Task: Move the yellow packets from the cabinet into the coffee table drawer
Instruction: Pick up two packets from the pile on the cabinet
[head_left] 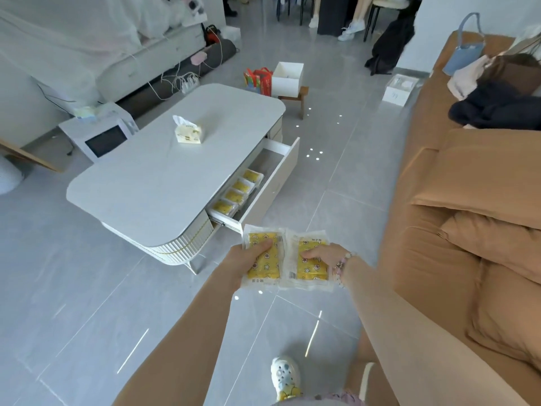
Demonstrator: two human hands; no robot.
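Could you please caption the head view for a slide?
Left hand and right hand each hold a packet near the open drawer, four packets visible inside.

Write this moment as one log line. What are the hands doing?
left hand: holds left packet | right hand: holds right packet | drawer: open, four packets inside
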